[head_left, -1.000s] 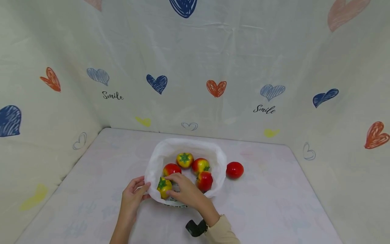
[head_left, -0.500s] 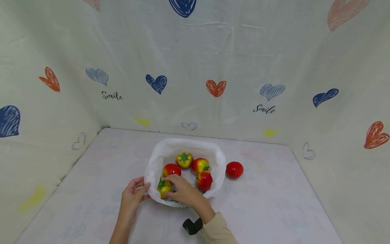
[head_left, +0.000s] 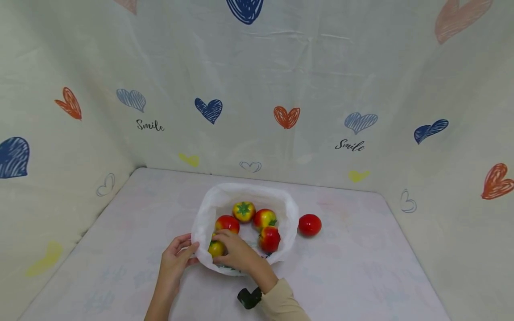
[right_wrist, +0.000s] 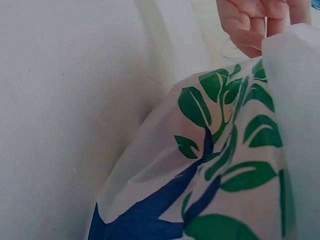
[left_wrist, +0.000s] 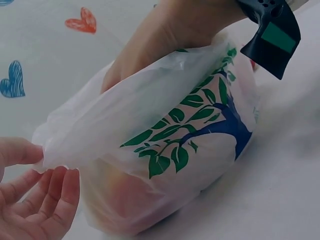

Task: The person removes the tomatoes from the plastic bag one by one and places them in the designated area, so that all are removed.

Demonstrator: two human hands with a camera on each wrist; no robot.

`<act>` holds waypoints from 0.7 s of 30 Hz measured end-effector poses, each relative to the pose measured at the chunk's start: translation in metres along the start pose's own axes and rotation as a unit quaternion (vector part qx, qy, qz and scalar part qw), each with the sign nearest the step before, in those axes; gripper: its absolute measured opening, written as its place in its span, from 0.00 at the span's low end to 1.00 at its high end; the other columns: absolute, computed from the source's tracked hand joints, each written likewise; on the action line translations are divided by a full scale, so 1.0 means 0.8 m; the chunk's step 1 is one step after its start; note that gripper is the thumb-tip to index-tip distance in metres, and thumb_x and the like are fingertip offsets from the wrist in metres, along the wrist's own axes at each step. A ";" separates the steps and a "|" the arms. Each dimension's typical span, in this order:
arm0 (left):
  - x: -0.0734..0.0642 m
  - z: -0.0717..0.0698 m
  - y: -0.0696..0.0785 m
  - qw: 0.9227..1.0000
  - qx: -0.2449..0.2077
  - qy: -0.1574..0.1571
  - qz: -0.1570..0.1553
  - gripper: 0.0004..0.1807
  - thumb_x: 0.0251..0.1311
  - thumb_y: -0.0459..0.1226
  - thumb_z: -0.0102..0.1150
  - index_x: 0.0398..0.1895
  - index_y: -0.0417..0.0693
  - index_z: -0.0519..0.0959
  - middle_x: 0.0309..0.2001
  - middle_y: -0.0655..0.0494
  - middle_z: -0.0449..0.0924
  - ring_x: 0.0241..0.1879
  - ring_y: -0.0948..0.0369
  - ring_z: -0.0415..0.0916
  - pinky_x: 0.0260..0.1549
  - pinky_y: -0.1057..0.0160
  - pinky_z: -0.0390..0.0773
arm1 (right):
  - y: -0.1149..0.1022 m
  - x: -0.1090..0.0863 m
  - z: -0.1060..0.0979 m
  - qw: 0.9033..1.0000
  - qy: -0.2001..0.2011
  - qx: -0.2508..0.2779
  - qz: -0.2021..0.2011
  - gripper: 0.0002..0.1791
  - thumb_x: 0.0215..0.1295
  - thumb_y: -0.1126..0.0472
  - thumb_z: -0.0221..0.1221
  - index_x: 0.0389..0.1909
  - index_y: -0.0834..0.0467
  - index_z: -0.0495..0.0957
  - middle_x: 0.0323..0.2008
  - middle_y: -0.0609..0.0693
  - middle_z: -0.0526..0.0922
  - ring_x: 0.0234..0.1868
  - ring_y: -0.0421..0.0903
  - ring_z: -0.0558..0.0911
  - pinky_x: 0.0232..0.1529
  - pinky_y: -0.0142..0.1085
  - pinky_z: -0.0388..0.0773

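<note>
A white plastic bag (head_left: pixel 287 209) printed with green leaves and a blue tree stands with its mouth spread wide. My left hand (head_left: pixel 176 255) pinches the bag's left rim between thumb and fingers; the left wrist view shows this grip close up. Inside the bag, my right hand (head_left: pixel 237 253) grips a yellow tomato (head_left: pixel 216 248) with a green top at the front left, partly covered by the fingers. Beside it lie a red tomato (head_left: pixel 227 224), a yellow-red tomato (head_left: pixel 243 211), and more red-yellow tomatoes (head_left: pixel 270 238). The bag's wall hides the right hand's fingers in both wrist views.
One red tomato (head_left: pixel 309 225) lies on the white-covered table (head_left: pixel 349 267), just right of the bag. A curtain (head_left: pixel 249 67) with printed hearts hangs behind and at both sides. A dark wrist device (head_left: pixel 249 298) sits on the right forearm.
The right hand has moved slightly left and closed its fingers further over the yellow tomato, covering its green top. The left hand keeps its pinch on the rim.
</note>
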State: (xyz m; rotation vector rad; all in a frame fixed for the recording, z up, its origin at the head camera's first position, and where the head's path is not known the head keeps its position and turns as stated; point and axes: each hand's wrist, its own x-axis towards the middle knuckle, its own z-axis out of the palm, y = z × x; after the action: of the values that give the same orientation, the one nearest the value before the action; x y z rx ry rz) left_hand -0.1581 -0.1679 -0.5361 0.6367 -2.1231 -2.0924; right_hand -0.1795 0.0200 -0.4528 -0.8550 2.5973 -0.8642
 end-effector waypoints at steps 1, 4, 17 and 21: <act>0.000 0.000 0.001 1.000 -0.001 -0.002 0.001 0.33 0.43 0.57 0.64 0.52 0.55 0.70 0.45 0.53 0.73 0.35 0.61 0.79 0.31 0.62 0.82 | 0.000 0.001 0.001 1.000 0.001 -0.010 -0.001 0.30 0.52 0.51 0.64 0.57 0.47 0.68 0.62 0.44 0.66 0.59 0.43 0.69 0.57 0.35 0.72; -0.001 0.000 0.003 1.000 -0.007 -0.005 0.001 0.33 0.43 0.57 0.65 0.52 0.54 0.70 0.45 0.53 0.74 0.35 0.61 0.79 0.31 0.62 0.82 | -0.001 0.003 0.004 0.999 0.004 -0.042 -0.010 0.31 0.52 0.52 0.64 0.58 0.48 0.66 0.62 0.44 0.65 0.58 0.42 0.70 0.56 0.35 0.73; -0.005 -0.003 0.007 1.000 -0.022 -0.012 0.013 0.34 0.42 0.55 0.66 0.52 0.53 0.70 0.43 0.54 0.74 0.34 0.63 0.78 0.30 0.63 0.82 | -0.013 0.017 0.016 0.990 0.021 -0.138 -0.032 0.29 0.49 0.54 0.67 0.50 0.48 0.63 0.57 0.44 0.68 0.48 0.38 0.73 0.53 0.28 0.74; -0.004 -0.004 0.007 1.000 -0.019 -0.010 0.012 0.33 0.43 0.55 0.66 0.52 0.53 0.70 0.44 0.54 0.74 0.34 0.63 0.78 0.30 0.63 0.82 | -0.014 0.020 0.018 0.992 0.022 -0.121 -0.019 0.28 0.50 0.55 0.66 0.49 0.47 0.63 0.55 0.44 0.69 0.47 0.38 0.73 0.53 0.28 0.74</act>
State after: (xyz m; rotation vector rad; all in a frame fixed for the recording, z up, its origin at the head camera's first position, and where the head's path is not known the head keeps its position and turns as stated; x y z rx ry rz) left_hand -0.1553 -0.1697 -0.5300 0.5857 -2.0845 -2.1319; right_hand -0.1810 -0.0035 -0.4587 -0.9611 2.7719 -0.5890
